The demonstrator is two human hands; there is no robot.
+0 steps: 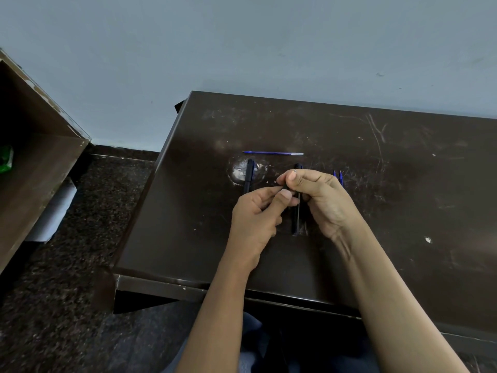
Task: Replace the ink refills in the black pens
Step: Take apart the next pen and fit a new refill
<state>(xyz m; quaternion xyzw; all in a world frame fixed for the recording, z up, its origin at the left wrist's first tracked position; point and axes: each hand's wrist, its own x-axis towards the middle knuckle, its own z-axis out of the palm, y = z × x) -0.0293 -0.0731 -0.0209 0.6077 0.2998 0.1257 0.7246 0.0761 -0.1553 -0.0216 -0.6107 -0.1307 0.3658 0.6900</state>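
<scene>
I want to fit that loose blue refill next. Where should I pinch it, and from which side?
Pinch the blue refill near its middle, from above, thumb on the near side. It lies flat and crosswise on the table, thin with nothing touching it, so a top-down pinch probably suits best.

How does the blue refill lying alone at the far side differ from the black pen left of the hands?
The blue refill is thin and lies crosswise; the black pen is thicker and points away from the person. The refill shows whole; the left hand hides the pen's near end. Both lie flat on the table.
</scene>
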